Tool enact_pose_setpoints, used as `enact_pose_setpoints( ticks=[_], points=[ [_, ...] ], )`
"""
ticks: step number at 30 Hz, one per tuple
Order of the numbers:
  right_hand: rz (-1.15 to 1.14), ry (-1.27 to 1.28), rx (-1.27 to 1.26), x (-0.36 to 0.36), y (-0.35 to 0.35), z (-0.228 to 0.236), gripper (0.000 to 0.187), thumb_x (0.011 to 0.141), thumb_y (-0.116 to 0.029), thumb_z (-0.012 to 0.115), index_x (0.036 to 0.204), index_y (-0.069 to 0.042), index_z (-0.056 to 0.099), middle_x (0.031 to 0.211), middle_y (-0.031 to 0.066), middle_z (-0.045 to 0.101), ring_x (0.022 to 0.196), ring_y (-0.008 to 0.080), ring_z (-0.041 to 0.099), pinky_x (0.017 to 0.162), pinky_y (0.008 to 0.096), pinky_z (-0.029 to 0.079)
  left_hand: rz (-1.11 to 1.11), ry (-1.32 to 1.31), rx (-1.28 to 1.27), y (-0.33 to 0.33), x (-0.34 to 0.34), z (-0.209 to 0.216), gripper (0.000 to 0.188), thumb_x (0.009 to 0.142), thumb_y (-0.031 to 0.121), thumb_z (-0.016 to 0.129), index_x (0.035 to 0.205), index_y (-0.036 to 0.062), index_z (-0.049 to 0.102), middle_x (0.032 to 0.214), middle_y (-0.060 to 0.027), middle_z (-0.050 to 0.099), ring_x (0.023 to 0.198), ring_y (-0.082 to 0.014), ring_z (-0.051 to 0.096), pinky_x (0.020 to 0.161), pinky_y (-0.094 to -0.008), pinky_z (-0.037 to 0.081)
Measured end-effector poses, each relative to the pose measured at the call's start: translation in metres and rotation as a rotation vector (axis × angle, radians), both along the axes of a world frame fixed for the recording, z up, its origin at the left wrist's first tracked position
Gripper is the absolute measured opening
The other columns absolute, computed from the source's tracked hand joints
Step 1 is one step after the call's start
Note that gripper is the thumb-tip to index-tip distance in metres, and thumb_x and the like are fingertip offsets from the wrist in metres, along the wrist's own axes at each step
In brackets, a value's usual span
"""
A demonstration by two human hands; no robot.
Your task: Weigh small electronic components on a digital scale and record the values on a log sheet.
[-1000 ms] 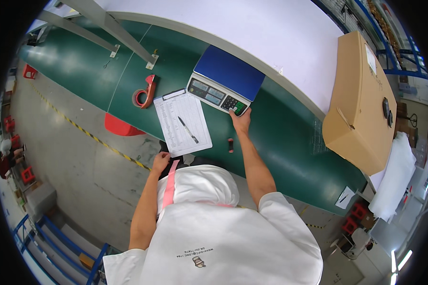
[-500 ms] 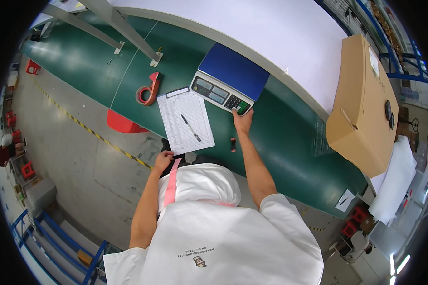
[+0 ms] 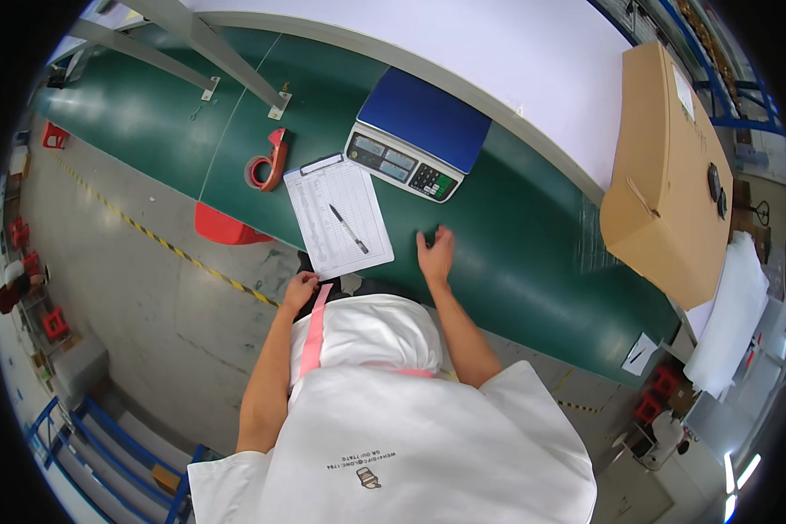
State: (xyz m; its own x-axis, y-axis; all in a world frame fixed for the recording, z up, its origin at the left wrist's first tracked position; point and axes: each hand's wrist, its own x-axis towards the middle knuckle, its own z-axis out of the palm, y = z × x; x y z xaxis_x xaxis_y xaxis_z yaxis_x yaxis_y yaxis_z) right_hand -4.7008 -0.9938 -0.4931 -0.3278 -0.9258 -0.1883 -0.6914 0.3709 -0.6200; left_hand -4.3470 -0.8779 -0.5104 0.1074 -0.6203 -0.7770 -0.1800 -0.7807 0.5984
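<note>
A worker's left hand (image 3: 300, 291), fingers bunched, is at the near corner of a clipboard (image 3: 327, 232) bearing a pen (image 3: 348, 229), though whether they pinch it cannot be told. The right hand (image 3: 434, 238) is over a green table (image 3: 506, 258), thumb and fingers spread. Just beyond the right fingertips sits a scale (image 3: 424, 122), with a tape dispenser (image 3: 277, 161) farther left of them, past the clipboard, and a cardboard box (image 3: 664, 183) well off to their right

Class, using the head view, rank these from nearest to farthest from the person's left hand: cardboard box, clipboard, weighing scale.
From the left hand:
1. Clipboard: its lower corner is right beside the hand.
2. Weighing scale: ahead, to the right.
3. Cardboard box: far right.
</note>
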Motion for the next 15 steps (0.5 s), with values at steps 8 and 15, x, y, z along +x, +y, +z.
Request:
enact_pose_setpoints(
  ticks=[8, 15],
  points=[
    [-0.239, -0.284, -0.116, -0.001, -0.11, 0.012, 0.064, 0.077, -0.034, 0.08, 0.12, 0.001, 0.049, 0.113, 0.0207, 0.065, 0.104, 0.0339, 0.064, 0.092, 0.0413, 0.049, -0.002, -0.016, 0.031, -0.004, 0.005, 0.021, 0.022, 0.093, 0.01, 0.056, 0.108, -0.0029, 0.065, 0.091, -0.0095, 0.069, 0.079, -0.0158, 0.065, 0.072, -0.0294, 0.052],
    [-0.169, -0.143, -0.13, 0.004, -0.105, 0.009, 0.066, 0.08, -0.033, 0.079, 0.123, 0.005, 0.045, 0.114, 0.0267, 0.059, 0.106, 0.0446, 0.058, 0.09, 0.0477, 0.047, 0.06, 0.019, 0.032, -0.005, 0.011, 0.019, 0.023, 0.093, 0.01, 0.055, 0.11, -0.0031, 0.065, 0.094, -0.0097, 0.069, 0.08, -0.0159, 0.065, 0.073, -0.0293, 0.053]
  ],
)
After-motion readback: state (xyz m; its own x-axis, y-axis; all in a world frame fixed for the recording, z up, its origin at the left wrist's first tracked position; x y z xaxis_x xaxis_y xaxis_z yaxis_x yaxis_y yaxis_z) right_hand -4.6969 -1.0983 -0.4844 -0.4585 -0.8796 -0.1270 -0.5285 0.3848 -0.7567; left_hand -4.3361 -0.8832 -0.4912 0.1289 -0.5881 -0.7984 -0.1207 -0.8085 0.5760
